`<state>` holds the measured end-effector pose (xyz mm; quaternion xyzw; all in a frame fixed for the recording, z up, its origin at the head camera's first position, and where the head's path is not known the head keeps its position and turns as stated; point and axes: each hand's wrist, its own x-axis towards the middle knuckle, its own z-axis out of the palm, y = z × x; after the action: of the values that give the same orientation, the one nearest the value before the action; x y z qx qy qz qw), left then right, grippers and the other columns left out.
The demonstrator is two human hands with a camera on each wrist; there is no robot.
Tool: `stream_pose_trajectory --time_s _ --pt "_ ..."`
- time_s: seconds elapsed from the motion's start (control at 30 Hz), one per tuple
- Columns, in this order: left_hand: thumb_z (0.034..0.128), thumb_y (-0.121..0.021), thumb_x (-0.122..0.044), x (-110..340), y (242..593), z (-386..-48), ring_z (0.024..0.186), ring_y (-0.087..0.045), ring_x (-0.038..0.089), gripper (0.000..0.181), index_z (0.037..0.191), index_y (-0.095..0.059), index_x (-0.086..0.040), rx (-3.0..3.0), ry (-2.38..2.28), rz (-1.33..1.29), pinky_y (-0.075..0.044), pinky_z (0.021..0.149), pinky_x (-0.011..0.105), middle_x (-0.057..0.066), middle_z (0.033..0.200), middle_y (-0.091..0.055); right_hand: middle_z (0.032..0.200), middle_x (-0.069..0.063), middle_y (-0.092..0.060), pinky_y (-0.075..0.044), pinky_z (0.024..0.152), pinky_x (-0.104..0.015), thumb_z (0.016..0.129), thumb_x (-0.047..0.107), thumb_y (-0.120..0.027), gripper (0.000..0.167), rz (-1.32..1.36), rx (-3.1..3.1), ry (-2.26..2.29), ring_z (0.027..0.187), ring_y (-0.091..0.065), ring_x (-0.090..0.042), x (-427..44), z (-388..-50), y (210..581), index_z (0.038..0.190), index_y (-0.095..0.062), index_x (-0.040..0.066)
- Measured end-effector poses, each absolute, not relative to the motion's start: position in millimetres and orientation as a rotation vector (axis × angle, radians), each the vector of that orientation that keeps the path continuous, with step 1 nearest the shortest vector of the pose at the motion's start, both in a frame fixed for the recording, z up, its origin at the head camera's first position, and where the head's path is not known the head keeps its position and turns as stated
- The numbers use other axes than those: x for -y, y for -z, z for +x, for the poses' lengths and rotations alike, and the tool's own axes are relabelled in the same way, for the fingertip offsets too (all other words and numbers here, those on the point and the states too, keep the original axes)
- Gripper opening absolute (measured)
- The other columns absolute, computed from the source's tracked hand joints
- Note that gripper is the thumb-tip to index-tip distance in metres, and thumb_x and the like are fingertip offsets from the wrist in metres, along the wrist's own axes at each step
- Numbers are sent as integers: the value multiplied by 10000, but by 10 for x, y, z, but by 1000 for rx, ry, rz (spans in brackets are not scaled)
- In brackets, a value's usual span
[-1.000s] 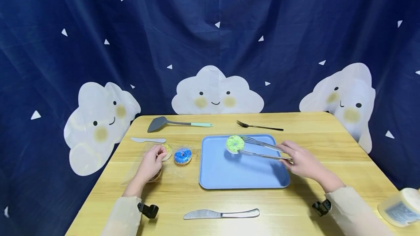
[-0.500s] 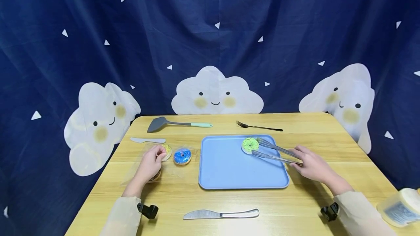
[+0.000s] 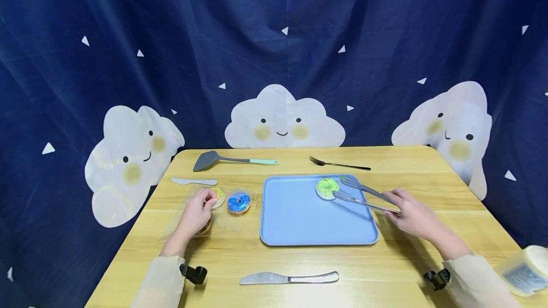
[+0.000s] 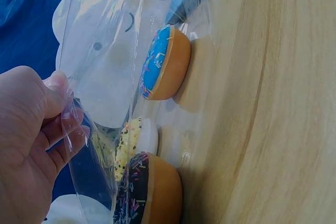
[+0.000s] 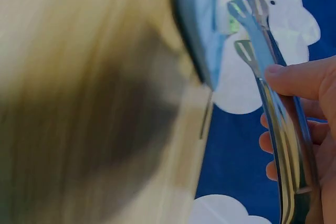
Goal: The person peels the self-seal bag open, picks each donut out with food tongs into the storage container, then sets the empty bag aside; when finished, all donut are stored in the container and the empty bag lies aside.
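My left hand [image 3: 198, 213] pinches the edge of a clear plastic bag [image 4: 100, 35]. In the left wrist view the bag holds a blue donut [image 4: 167, 62], a yellow sprinkled donut [image 4: 137, 139] and a dark sprinkled donut [image 4: 152, 192]. My right hand [image 3: 416, 217] grips metal tongs [image 3: 368, 205], whose two spread tips are just right of a green donut [image 3: 327, 188]. That donut lies on the blue tray [image 3: 312, 222], towards its back right. Most of the dark donut is hidden by my left hand in the head view.
Behind the bag and tray lie a white knife [image 3: 194, 181], a grey spatula [image 3: 210, 159] and a black fork [image 3: 340, 165]. A metal knife [image 3: 288, 278] lies in front of the tray. At the right edge is a white tub [image 3: 524, 270]. A blue curtain hangs behind the table.
The green donut has moved right across the tray and come down onto it. My right hand has drawn back to the right, and the tongs' tips have left the donut. My left hand has stayed put.
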<state>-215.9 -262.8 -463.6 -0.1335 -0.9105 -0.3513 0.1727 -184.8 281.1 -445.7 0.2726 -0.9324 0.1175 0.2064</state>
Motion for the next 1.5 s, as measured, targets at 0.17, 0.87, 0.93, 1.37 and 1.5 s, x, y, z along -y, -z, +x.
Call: stream_pose_trajectory --time_s 0.17,0.87,0.93,1.37,1.5 --pt "888 -603 -40 2661 4615 -2127 711 -465 170 74 845 -547 -60 2594 1005 -353 -408 615 296 26 799 -505 962 -78 -566 -472 565 -341 683 122 -794 514 808 2524 -336 726 -526 -153 -2602 -1844 4407 1143 -606 -9" --pt "856 -619 21 2626 4646 -2128 719 -470 160 126 822 -545 -76 2543 998 -337 -407 616 291 19 792 -504 1018 -37 -581 -517 739 -324 784 265 -739 422 1147 2463 -346 898 -566 -167 -1204 -1905 4446 1131 -625 53" --pt "855 -618 23 2624 4644 -2130 721 -474 164 122 823 -549 -73 2541 994 -340 -408 620 298 22 793 -507 1009 -27 -579 -512 764 -308 799 273 -724 413 1181 2466 -346 902 -562 -156 -1098 -1910 4453 1135 -624 53" --pt "874 -615 -28 2630 4660 -2172 728 -469 175 94 830 -544 -72 2531 987 -345 -408 643 334 33 799 -506 985 -40 -571 -500 753 -302 794 273 -722 454 1096 2502 -282 878 -547 -165 -663 -1978 4530 1149 -608 15" --pt "876 -609 -14 2643 4655 -2172 730 -468 173 95 831 -547 -70 2529 1001 -331 -408 642 327 31 799 -502 960 -24 -559 -498 725 -298 797 274 -717 440 1035 2557 -254 858 -534 -157 -582 -1973 4514 1140 -605 22"
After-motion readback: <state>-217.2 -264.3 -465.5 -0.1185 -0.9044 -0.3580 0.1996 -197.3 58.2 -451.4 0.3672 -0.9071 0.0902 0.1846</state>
